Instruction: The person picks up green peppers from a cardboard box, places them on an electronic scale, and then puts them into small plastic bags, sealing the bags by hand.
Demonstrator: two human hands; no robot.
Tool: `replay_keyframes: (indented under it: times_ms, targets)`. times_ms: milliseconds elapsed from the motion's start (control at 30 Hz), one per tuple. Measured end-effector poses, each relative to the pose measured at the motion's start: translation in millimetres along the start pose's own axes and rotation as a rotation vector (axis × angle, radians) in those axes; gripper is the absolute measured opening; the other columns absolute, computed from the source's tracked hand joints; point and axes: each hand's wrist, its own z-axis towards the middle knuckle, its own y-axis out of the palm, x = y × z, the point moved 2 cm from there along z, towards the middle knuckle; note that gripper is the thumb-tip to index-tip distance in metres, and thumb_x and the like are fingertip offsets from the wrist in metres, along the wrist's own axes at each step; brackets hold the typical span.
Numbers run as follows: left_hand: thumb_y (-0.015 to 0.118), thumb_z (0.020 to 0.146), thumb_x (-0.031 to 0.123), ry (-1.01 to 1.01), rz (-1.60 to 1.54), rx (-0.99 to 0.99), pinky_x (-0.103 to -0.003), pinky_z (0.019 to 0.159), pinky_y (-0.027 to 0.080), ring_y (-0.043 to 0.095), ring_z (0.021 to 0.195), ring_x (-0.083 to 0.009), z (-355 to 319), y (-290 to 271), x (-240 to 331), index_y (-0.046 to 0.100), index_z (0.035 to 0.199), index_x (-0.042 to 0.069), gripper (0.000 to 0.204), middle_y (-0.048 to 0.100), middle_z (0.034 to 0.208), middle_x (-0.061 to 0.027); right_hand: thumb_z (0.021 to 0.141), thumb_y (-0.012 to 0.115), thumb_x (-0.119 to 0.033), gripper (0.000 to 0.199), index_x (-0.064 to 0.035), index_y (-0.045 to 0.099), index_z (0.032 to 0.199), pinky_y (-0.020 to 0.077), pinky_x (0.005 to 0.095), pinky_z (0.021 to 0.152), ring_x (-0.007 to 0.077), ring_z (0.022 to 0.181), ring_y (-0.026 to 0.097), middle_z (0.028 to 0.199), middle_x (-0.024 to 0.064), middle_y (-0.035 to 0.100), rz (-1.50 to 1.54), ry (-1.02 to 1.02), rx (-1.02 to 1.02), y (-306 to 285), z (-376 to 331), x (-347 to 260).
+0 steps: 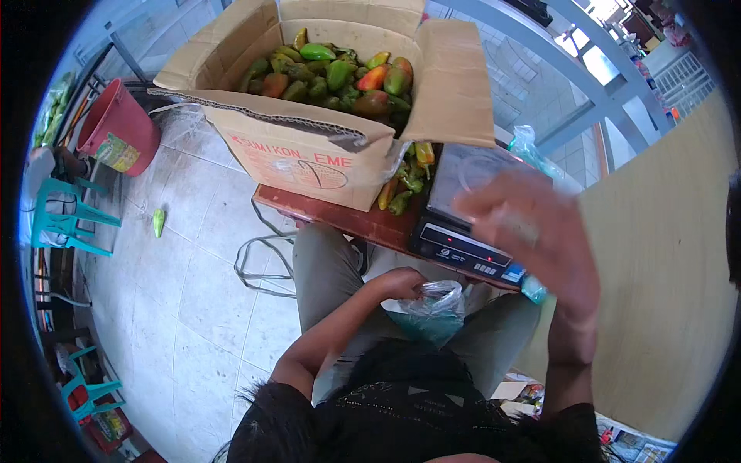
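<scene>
Plastic bag [434, 307] in left hand [401, 282], right hand [532, 231] raised, blurred

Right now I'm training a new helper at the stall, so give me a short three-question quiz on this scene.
1. True or false: the cardboard box of peppers stands on the floor.
2. What does the left hand grip? A) a clear plastic bag B) a pepper C) the red bucket
3. Fill in: the blurred right hand is raised over the digital ____.

Key:
1. False; it rests on the wooden table.
2. A, the clear plastic bag in the lap.
3. Scale.
</scene>
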Motion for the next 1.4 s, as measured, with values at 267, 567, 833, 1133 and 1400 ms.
replay_keyframes:
  times_ms: [267,567,833,1133,1400]
  targets:
    - [0.063,0.066,0.022,0.046,-0.011,0.008,-0.040,0.067,0.043,0.057,0.076,-0.0323,16.8,-4.9,1.1,0.060,0.088,0.003,0.029,0.060,0.079,-0.0164,0.079,0.055,-0.019,0.025,0.0028,0.055,0.093,0.0469,0.0288,0.056,0.0186,0.062,0.058,0.072,0.0130,0.058,-0.166,-0.222,-0.028,18.7,248.3,95.2]
    - [0.062,0.066,0.021,0.067,-0.085,0.016,-0.041,0.068,0.042,0.057,0.076,-0.0327,23.9,12.6,-11.7,0.059,0.088,0.004,0.028,0.059,0.078,-0.0176,0.075,0.053,-0.017,0.030,-0.0069,0.060,0.102,0.0445,0.0387,0.082,0.0292,0.097,0.056,0.104,0.0148,0.058,-0.633,0.364,-0.158,124.3,335.2,169.9]
    - [0.062,0.065,0.022,0.034,-0.095,0.005,-0.040,0.068,0.043,0.057,0.076,-0.0334,21.5,1.4,0.5,0.059,0.084,0.002,0.028,0.060,0.079,-0.0182,0.076,0.056,-0.029,0.032,-0.0001,0.062,0.090,0.0444,0.0393,0.077,0.0332,0.087,0.058,0.093,0.0198,0.059,-0.528,0.325,-0.066,129.5,335.5,189.5]
    - [0.060,0.069,0.025,0.059,-0.003,-0.042,-0.040,0.071,0.043,0.057,0.079,-0.0349,22.2,-7.3,-5.0,0.059,0.092,0.003,0.031,0.060,0.083,-0.0197,0.082,0.049,-0.025,0.029,0.0002,0.056,0.096,0.0471,0.0335,0.061,0.0232,0.069,0.058,0.081,0.0121,0.059,-0.357,0.164,0.044,61.4,300.0,149.8]
    - [0.055,0.075,0.027,-0.065,0.133,-0.123,-0.039,0.072,0.043,0.057,0.082,-0.0333,15.3,-3.5,-19.0,0.058,0.098,0.004,0.033,0.059,0.090,-0.0199,0.086,0.046,-0.036,0.040,0.0009,0.057,0.094,0.0465,0.0322,0.067,0.0203,0.073,0.059,0.080,0.0141,0.060,0.559,0.000,0.764,-44.4,90.0,123.2]
